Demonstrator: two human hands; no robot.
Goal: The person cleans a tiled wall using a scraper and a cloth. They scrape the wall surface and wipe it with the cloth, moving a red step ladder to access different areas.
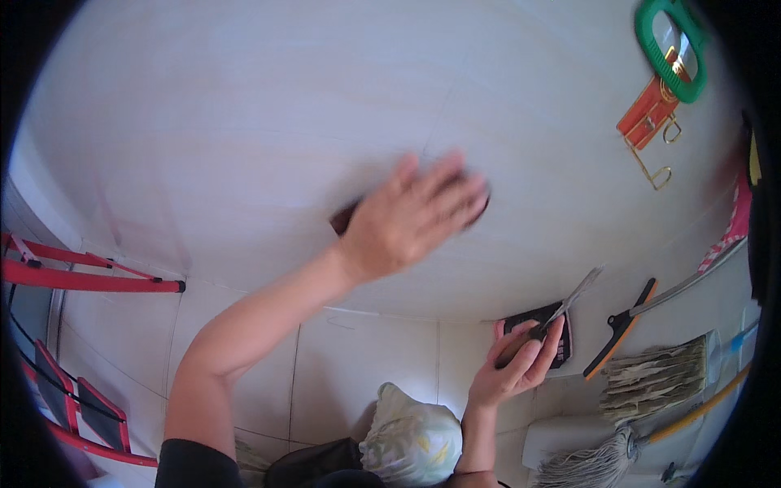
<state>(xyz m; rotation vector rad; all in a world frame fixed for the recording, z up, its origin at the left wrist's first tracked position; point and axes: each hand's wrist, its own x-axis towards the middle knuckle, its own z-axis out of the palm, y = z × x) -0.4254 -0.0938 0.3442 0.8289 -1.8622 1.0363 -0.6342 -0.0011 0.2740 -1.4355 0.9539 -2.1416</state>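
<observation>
Against the pale tiled wall [244, 122], my left hand [403, 216] lies over a dark brown object [346, 217], its fingers spread and blurred. Only the object's ends show; whether the hand grips it or only presses on it is hidden. Lower right, my right hand [515, 360] holds a bladed hand tool [576, 294] by its dark handle, the narrow metal blade pointing up and to the right. Behind that hand is a black item with a pink edge [560, 348].
A red plate with gold wire hooks [640, 119] and a green handle [656, 46] are at the upper right. An orange-edged squeegee [621, 329], a flat mop [656, 372] and a string mop [589, 460] stand lower right. Red folding-ladder parts [91, 277] are left.
</observation>
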